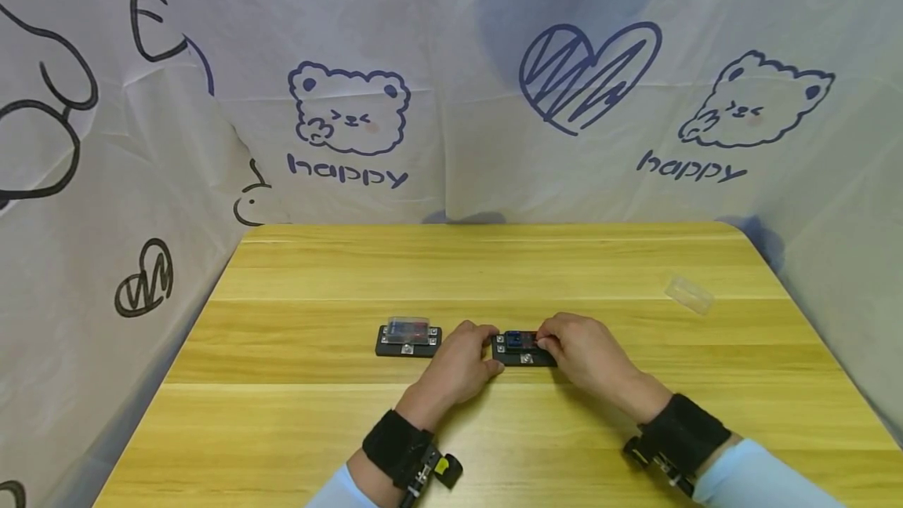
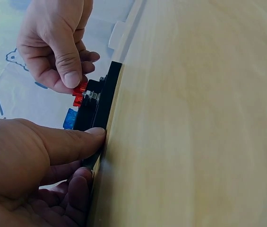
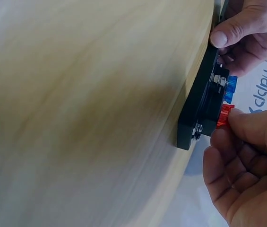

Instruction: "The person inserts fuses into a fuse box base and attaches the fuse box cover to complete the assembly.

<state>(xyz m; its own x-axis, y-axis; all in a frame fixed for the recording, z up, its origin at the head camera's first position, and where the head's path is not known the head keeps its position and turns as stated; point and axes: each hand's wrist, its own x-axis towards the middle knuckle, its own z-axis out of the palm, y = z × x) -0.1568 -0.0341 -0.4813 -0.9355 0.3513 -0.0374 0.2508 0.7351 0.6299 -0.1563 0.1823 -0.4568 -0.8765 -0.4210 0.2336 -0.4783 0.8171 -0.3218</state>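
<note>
A black fuse block (image 1: pixel 542 360) lies on the table between both hands, with red and blue blade fuses standing in its top and metal screw terminals along its sides. Thumb and fingers of my left hand (image 1: pixel 458 364) grip the block's left end. At the other end my right hand (image 1: pixel 585 353) pinches a red blade fuse (image 3: pixel 225 115) between thumb and index finger, at the top of the block. The blue blade fuses (image 3: pixel 231 87) stand beside it toward my left hand. In the left wrist view, another red fuse (image 2: pixel 77 101) shows just below the right thumb.
Left of my left hand sits a second black fuse block (image 1: pixel 389 350) with a clear cover (image 1: pixel 409 328) on it. A loose clear cover (image 1: pixel 689 294) lies at the back right of the wooden table (image 1: pixel 353 429). White cloth walls (image 1: pixel 451 38) with drawings surround the table.
</note>
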